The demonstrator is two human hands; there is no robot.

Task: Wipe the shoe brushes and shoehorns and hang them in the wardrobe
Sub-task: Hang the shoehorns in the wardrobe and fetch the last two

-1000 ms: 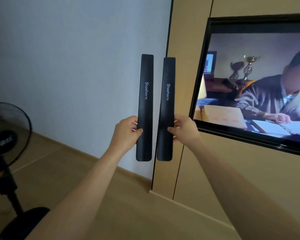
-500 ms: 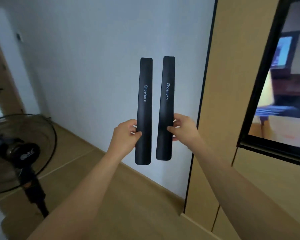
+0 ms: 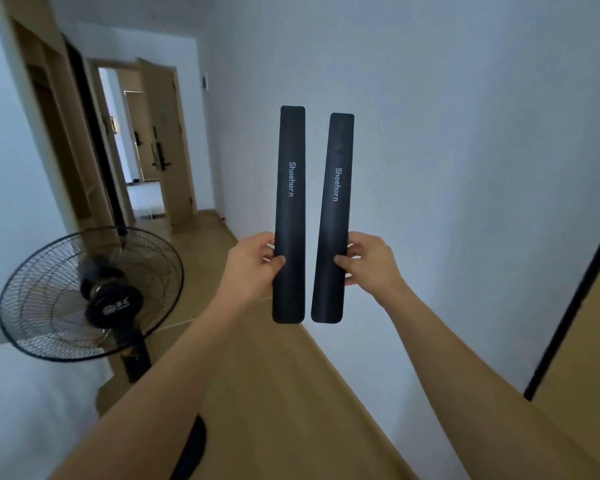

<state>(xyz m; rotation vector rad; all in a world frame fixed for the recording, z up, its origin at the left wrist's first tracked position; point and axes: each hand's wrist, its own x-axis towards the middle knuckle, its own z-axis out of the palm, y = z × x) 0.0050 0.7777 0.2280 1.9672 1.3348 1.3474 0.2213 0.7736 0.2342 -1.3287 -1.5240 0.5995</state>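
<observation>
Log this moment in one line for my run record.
left hand: holds left shoehorn | right hand: holds right shoehorn | both upright, apart

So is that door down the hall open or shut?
Open. The door is swung aside from its frame, and another room shows through the gap.

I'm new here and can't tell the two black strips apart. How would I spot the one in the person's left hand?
Start at the black pedestal fan on the left. The nearer flat black plastic shoehorn, gripped low by the left hand, is yours. It stands straighter, its top higher than its leaning twin's.
</observation>
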